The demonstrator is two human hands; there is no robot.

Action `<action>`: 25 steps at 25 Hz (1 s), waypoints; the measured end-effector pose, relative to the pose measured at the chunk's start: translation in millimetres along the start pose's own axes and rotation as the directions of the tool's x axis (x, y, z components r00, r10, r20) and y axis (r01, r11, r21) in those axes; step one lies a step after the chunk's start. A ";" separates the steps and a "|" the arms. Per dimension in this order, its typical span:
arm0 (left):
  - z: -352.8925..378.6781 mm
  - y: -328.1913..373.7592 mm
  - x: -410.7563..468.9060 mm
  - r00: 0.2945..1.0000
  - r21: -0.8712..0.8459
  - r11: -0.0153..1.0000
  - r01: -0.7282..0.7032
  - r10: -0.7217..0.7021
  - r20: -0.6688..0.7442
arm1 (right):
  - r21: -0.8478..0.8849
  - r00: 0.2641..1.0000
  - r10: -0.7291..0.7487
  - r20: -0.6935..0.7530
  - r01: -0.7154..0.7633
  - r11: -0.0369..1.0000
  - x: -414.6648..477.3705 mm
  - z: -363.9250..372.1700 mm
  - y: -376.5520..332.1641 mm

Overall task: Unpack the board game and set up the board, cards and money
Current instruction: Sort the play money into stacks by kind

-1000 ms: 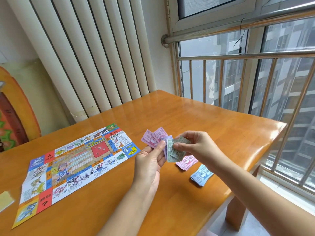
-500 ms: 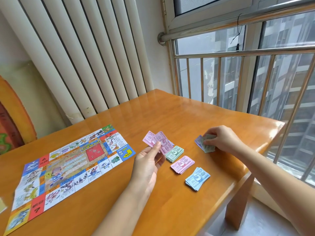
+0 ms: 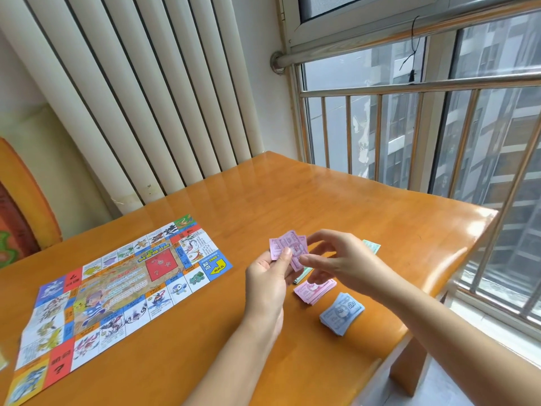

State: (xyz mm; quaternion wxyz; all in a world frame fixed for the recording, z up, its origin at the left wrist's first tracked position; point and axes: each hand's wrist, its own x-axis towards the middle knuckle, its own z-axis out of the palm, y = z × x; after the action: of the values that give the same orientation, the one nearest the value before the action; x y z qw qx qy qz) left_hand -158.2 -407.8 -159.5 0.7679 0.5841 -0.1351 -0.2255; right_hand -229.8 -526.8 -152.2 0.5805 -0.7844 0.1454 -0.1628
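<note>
I count one game board (image 3: 117,288) on one table (image 3: 322,200), and four piles of play money beside it: one pink pile (image 3: 316,290), one blue pile (image 3: 342,313), one green pile (image 3: 304,271) mostly hidden under my fingers, and one pale green pile (image 3: 372,247) showing past my right hand (image 3: 342,259). My left hand (image 3: 265,284) holds one fan of pink notes (image 3: 288,244). I see at least three notes in it but cannot count them exactly.

board (image 3: 117,288) multicoloured squares (red centre) | held notes (image 3: 288,247) purple | pink stack (image 3: 314,290) | blue stack (image 3: 341,313) | table (image 3: 380,206) orange
</note>
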 end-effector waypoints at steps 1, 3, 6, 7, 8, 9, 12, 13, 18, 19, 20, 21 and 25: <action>-1.3 0.3 0.2 0.999 0.024 1.000 -0.001 0.000 0.033 | -0.054 0.999 -0.020 -0.033 0.019 0.998 2.3 -0.1 -0.3; -4.4 2.9 0.8 0.996 0.069 0.998 -0.007 0.001 0.093 | -0.196 0.994 -0.083 -0.077 0.066 0.978 5.9 -0.5 -1.9; -7.7 8.3 -0.9 0.988 0.107 0.994 -0.015 -0.002 0.156 | -0.384 0.980 -0.188 -0.062 0.150 0.911 9.1 -2.3 -6.5; -8.7 9.7 -1.4 0.987 0.110 0.994 -0.016 -0.002 0.163 | -0.429 0.976 -0.213 -0.044 0.174 0.886 9.8 -3.2 -8.6; -9.6 10.3 -1.1 0.987 0.115 0.993 -0.019 0.000 0.164 | -0.471 0.972 -0.233 -0.024 0.194 0.860 10.2 -4.4 -11.2; -10.7 10.6 -0.5 0.987 0.123 0.992 -0.026 0.006 0.162 | -0.516 0.968 -0.251 0.000 0.215 0.829 10.7 -6.3 -14.6; -15.1 12.5 2.6 0.985 0.253 0.959 -0.127 0.093 0.143 | -0.659 0.942 -0.318 0.104 0.305 0.688 13.2 -12.7 -25.6; -17.5 14.1 4.6 0.981 0.320 0.931 -0.173 0.133 0.143 | -0.693 0.934 -0.330 0.137 0.329 0.642 14.0 -14.4 -28.8; -23.1 18.9 12.0 0.991 0.310 0.945 -0.099 0.066 0.116 | -0.529 0.940 -0.320 0.120 0.333 0.781 13.9 -14.2 -30.3; -23.0 18.0 11.9 0.993 0.277 0.958 -0.067 0.038 0.111 | -0.472 0.945 -0.303 0.122 0.324 0.820 14.5 -14.5 -29.1; -23.6 16.1 11.9 0.993 0.273 0.961 -0.049 0.018 0.116 | -0.448 0.947 -0.291 0.137 0.321 0.834 16.4 -16.0 -27.3; -24.6 13.7 11.7 0.991 0.297 0.954 -0.043 0.004 0.132 | -0.445 0.949 -0.268 0.164 0.314 0.838 19.5 -18.4 -24.7; -34.4 0.4 9.0 0.986 0.759 0.633 -0.149 0.033 0.166 | -0.464 0.936 -0.003 0.351 0.176 0.868 36.1 -26.8 -8.2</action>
State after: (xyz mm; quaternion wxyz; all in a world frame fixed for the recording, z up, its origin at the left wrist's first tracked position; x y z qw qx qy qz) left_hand -134.1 -383.6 -169.2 0.4458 0.8307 -0.2994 -0.1470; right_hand -208.2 -562.7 -133.9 0.3717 -0.9273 0.0425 -0.0106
